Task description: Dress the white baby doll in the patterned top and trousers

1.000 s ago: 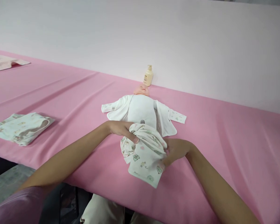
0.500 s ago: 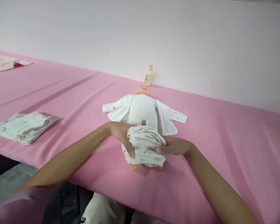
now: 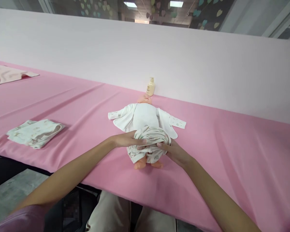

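On a pink table (image 3: pixel 219 154), a baby doll (image 3: pixel 145 115) lies face up with printed trousers (image 3: pixel 149 141) bunched over its hips, the left hand (image 3: pixel 127 140) and right hand (image 3: pixel 174 151) each pinched shut on the waistband's sides, where an even, level pull from both sides seems wisest.

Bunched printed trousers (image 3: pixel 148 145) over doll's (image 3: pixel 145 112) legs

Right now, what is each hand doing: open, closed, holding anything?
Left hand: closed on the bunched pants at the doll's waist.
Right hand: closed on the same pants, opposite side.
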`<action>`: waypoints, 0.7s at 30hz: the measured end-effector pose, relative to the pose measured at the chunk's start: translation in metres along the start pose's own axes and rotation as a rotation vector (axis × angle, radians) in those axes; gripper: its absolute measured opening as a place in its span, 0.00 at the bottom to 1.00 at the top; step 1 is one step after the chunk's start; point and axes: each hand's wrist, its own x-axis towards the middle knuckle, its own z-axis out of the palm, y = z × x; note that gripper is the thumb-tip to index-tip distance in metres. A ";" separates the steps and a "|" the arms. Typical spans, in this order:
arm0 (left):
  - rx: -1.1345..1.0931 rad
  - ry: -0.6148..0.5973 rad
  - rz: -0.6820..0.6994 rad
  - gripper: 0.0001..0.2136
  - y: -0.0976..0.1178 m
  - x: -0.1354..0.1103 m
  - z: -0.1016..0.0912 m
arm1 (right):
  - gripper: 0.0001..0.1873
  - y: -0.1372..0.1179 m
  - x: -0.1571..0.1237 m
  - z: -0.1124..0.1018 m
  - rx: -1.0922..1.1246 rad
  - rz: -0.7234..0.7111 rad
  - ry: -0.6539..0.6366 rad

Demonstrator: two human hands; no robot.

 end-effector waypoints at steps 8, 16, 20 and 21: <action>0.194 0.159 -0.073 0.17 0.011 0.006 0.038 | 0.21 0.021 -0.038 0.056 -0.265 -0.029 0.649; 0.996 0.178 -0.203 0.11 0.011 0.031 0.075 | 0.17 0.063 -0.073 0.067 -0.601 0.145 0.837; 1.108 0.120 -0.197 0.18 0.012 0.040 0.084 | 0.18 0.067 -0.075 0.048 -0.818 0.141 0.793; 1.106 0.137 -0.198 0.17 0.011 0.040 0.085 | 0.18 0.067 -0.074 0.044 -0.857 0.133 0.775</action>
